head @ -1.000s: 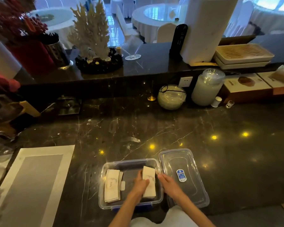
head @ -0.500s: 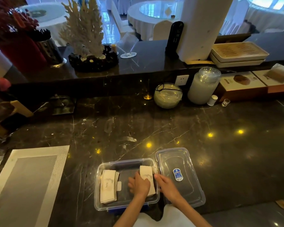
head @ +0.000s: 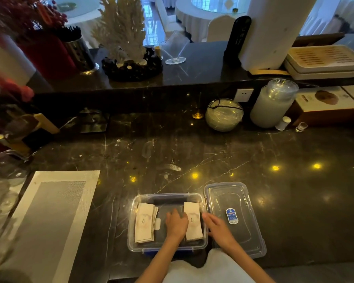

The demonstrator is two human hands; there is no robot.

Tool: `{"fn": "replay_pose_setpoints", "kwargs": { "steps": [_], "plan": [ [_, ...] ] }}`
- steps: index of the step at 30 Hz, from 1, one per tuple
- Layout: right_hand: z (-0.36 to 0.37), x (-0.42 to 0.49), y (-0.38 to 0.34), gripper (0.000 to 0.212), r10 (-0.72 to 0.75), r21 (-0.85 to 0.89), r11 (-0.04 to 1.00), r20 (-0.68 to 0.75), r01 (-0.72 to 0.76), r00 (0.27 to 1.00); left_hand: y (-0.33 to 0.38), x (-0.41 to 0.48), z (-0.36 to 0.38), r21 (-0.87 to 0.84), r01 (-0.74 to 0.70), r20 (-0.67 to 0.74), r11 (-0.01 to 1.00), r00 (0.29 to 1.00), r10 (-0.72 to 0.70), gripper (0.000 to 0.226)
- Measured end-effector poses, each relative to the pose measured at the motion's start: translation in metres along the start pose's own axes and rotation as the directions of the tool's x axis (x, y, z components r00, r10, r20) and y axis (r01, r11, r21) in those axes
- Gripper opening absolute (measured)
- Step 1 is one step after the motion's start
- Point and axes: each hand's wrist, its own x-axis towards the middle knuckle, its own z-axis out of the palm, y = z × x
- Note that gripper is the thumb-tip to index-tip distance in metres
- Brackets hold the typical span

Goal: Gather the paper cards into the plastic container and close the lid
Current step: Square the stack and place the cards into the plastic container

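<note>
A clear plastic container [head: 131, 227] sits at the front edge of the dark marble counter. One stack of pale paper cards [head: 144, 222] lies at its left end. A second stack [head: 193, 221] lies at its right end. My left hand [head: 176, 224] is inside the container, resting against the left side of that second stack. My right hand [head: 218, 226] hovers at the container's right rim, fingers apart, holding nothing. The clear lid [head: 236, 219] with a blue label lies flat on the counter just right of the container.
A grey woven placemat [head: 45, 221] lies to the left. Along the back stand a round glass bowl [head: 224, 114], a frosted jar [head: 272, 104], small cups and boxes [head: 325, 105]. The raised ledge holds a white coral ornament [head: 127, 37] and trays.
My left hand has settled lower beside the right card stack, which now lies flat in the container. My right hand has drawn back to the rim.
</note>
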Motion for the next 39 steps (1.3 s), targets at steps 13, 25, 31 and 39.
{"fn": "replay_pose_setpoints", "kwargs": {
  "steps": [13,25,31,39],
  "plan": [
    [-0.010,-0.003,-0.009,0.029,-0.046,-0.092,0.995,0.030,0.048,0.998,-0.010,0.003,-0.032,0.189,0.029,-0.160,0.982,0.987,0.002,0.067],
    [-0.009,-0.004,-0.016,0.021,-0.050,-0.098,0.994,0.006,0.050,0.999,-0.017,-0.001,-0.049,0.115,0.049,-0.197,0.992,0.980,-0.026,0.019],
    [-0.009,-0.002,-0.016,0.028,-0.020,-0.121,0.992,-0.011,0.019,1.000,-0.020,0.004,-0.051,0.061,-0.038,-0.126,0.997,0.991,0.045,0.035],
    [-0.009,-0.002,-0.018,0.033,-0.005,-0.110,0.994,-0.032,0.001,0.999,-0.023,0.008,-0.065,0.000,-0.019,-0.023,1.000,1.000,0.019,0.051]
  ]
}}
